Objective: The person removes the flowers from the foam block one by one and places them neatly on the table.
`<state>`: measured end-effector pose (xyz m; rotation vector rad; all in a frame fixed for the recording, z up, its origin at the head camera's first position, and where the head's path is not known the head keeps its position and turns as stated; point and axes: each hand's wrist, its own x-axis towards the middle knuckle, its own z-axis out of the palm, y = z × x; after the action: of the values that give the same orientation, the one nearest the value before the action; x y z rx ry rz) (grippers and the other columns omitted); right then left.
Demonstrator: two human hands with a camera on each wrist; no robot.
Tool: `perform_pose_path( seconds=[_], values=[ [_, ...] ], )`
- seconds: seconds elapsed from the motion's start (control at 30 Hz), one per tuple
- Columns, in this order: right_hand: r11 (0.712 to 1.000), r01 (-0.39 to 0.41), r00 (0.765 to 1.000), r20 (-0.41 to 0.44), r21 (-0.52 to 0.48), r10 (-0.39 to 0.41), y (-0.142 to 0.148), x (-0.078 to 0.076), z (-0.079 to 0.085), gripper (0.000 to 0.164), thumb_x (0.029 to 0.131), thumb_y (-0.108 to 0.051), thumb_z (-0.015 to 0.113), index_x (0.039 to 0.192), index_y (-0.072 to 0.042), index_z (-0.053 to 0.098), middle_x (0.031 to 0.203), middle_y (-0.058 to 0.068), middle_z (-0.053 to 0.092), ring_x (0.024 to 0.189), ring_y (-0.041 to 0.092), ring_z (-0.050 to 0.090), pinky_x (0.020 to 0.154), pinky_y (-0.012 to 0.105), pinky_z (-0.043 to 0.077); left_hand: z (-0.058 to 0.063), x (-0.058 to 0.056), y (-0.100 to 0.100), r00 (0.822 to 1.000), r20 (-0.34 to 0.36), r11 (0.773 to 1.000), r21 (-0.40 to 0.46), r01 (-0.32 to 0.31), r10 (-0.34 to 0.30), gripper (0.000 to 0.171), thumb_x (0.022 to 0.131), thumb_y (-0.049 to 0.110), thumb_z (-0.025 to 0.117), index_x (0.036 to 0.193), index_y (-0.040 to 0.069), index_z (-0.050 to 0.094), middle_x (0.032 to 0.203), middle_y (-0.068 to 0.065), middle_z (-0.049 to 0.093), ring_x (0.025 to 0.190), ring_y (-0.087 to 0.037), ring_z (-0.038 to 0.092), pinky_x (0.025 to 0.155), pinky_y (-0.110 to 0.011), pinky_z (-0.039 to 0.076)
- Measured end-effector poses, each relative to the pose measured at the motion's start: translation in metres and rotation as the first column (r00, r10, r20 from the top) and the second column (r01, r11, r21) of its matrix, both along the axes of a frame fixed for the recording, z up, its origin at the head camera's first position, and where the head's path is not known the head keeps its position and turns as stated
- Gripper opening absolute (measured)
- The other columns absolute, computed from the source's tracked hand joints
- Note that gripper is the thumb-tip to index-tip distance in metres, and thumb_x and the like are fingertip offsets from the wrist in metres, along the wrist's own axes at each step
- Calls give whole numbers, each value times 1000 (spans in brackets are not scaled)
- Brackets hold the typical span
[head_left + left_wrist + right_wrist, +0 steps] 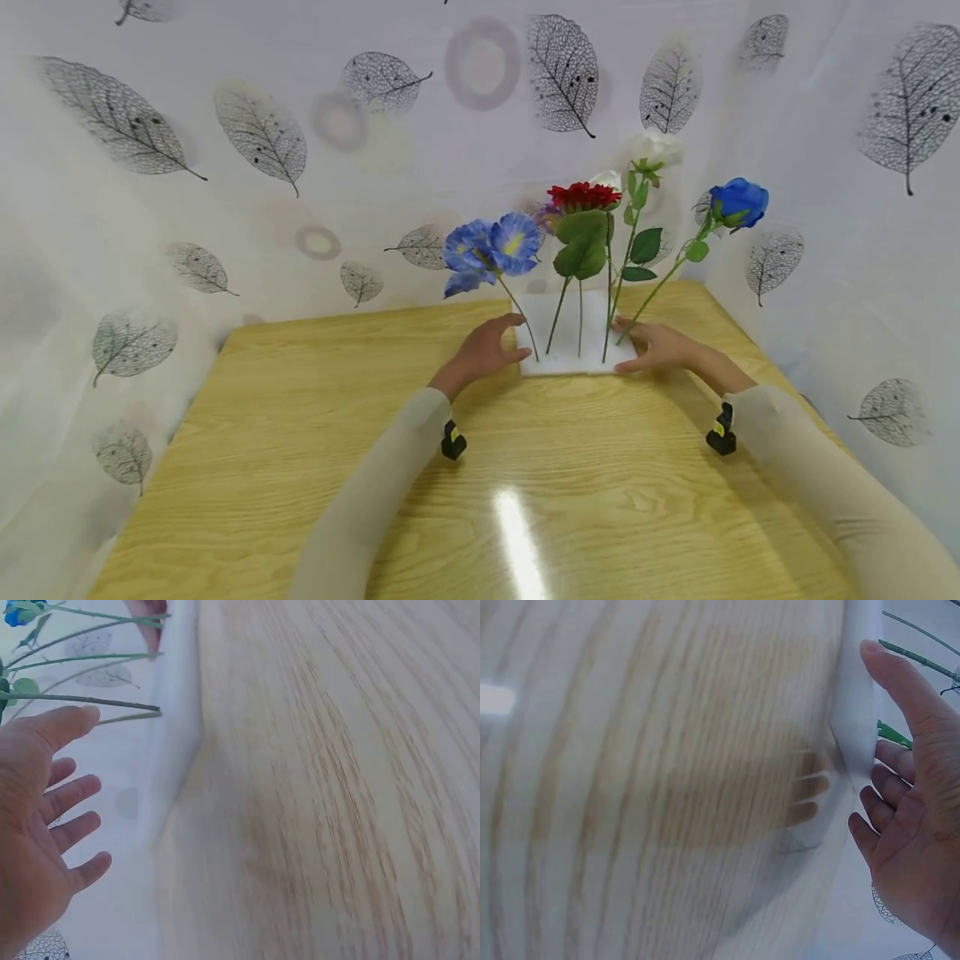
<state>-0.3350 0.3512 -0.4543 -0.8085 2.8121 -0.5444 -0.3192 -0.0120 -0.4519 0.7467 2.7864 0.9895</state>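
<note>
A white foam block (564, 365) lies flat at the back of the table, with several artificial flowers standing in it. My left hand (486, 348) is at its left edge, thumb and fingers spread apart. In the left wrist view that hand (41, 795) has loosely bent fingers with nothing between them. At the block's right edge is my right hand (660, 347); its thumb tip overlaps the front face in the right wrist view, the other fingers (885, 795) spread beside the corner. The flowers include a blue-violet bloom (491, 248), a red one (583, 197) and a blue rose (739, 202).
A white rose (654, 150) rises tallest among the stems, with a purple bloom (549, 217) behind the red one. The wooden table (315, 433) extends to the front and left. A leaf-printed white curtain (285, 217) hangs behind and along the sides.
</note>
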Motion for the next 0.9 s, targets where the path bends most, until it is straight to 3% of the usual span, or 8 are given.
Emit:
perform_pose_path(
  seconds=[0.1, 0.23, 0.4, 0.57, 0.73, 0.8, 0.9],
  values=[
    [1000, -12, 1000, -5, 4, 12, -1, 2, 1, 88, 87, -44, 79, 151, 6, 42, 158, 26, 36, 142, 54, 36, 117, 65, 31, 5, 3, 0, 999, 20, 995, 98, 27, -29, 54, 100, 32, 68, 148, 14, 51, 149, -6, 56, 140, -27, 50, 117, -48, 41],
    [999, -30, 1000, -7, 13, 30, -1, 4, 2, 89, 88, -43, 78, 151, 7, 41, 158, 28, 34, 142, 54, 36, 117, 64, 32, 8, 7, 3, 999, 3, 978, 201, 46, -47, 41, 101, 24, 66, 138, 9, 56, 138, -9, 63, 134, -29, 56, 114, -50, 44],
    [999, -36, 999, -4, 9, 36, -2, 2, 2, 87, 87, -42, 79, 149, 7, 43, 158, 29, 34, 142, 54, 36, 117, 64, 32, 3, 9, 8, 1000, -6, 953, 301, 20, -19, 24, 102, 19, 64, 123, 8, 61, 127, -11, 69, 124, -28, 64, 108, -50, 50],
    [999, -40, 999, -1, 3, 40, -1, 0, 2, 84, 86, -41, 81, 147, 8, 47, 156, 29, 36, 142, 53, 37, 116, 63, 34, -6, 5, 18, 1000, 23, 908, 419, -4, -6, 17, 103, 13, 62, 115, 1, 62, 115, -17, 71, 109, -32, 69, 96, -42, 57],
    [999, -39, 999, -1, -2, 39, 0, -2, 1, 82, 86, -41, 82, 145, 6, 50, 155, 28, 38, 141, 52, 38, 114, 63, 37, -14, 3, 24, 999, 38, 834, 551, -28, 8, 13, 100, 4, 63, 111, -5, 63, 108, -23, 71, 101, -36, 71, 86, -32, 60],
    [999, -37, 999, 5, -7, 37, 0, -2, 1, 82, 85, -41, 82, 145, 5, 50, 155, 28, 38, 142, 51, 37, 115, 63, 36, -13, 6, 25, 999, 48, 808, 588, -33, 6, 14, 100, 1, 62, 111, -7, 62, 108, -26, 71, 100, -38, 71, 87, -34, 61],
    [999, -34, 999, 12, -11, 35, 1, -1, 1, 83, 85, -40, 82, 146, 6, 49, 155, 28, 37, 143, 51, 37, 116, 64, 35, -14, 5, 27, 998, 59, 788, 614, -40, 4, 14, 100, 0, 62, 112, -7, 62, 108, -27, 71, 99, -40, 71, 88, -34, 61]
  ],
)
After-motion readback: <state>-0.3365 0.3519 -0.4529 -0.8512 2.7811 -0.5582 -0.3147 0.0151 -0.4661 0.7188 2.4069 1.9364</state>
